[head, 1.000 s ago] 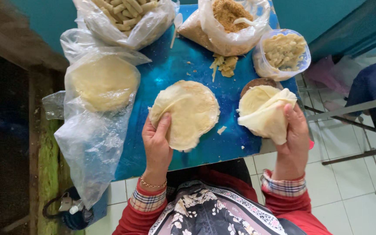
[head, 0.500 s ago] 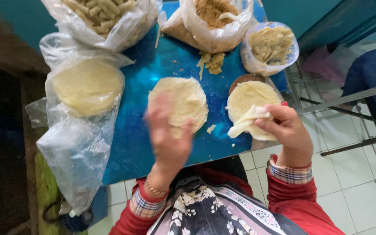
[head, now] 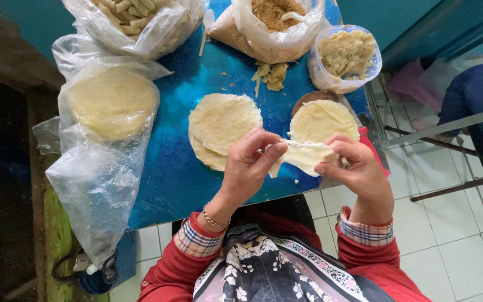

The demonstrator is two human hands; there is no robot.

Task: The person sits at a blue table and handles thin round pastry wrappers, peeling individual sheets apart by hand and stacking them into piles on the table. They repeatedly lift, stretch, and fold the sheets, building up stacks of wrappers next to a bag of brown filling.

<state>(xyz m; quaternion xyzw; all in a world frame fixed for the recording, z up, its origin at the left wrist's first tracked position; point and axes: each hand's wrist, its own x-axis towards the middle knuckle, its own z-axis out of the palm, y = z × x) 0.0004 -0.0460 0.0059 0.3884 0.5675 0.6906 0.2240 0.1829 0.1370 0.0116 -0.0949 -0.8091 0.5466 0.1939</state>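
My left hand [head: 251,168] and my right hand [head: 358,168] both pinch a thin pale dough sheet [head: 304,156], stretched between them just above the near edge of the blue table [head: 163,173]. A small pile of round flat wrappers [head: 221,127] lies on the table right beyond my left hand. Another round wrapper stack [head: 321,119] rests on a dark plate beyond my right hand.
A clear plastic bag with a disc of wrappers [head: 110,106] lies at the left. At the back stand a bag of cut sticks [head: 141,17], a bag of brown crumbs [head: 275,19] and a tub of yellow filling [head: 346,55]. A metal chair frame [head: 448,128] is at right.
My left hand has left the wrapper pile on the table and come across to the sheet in my right hand. Both hands now hold that sheet.
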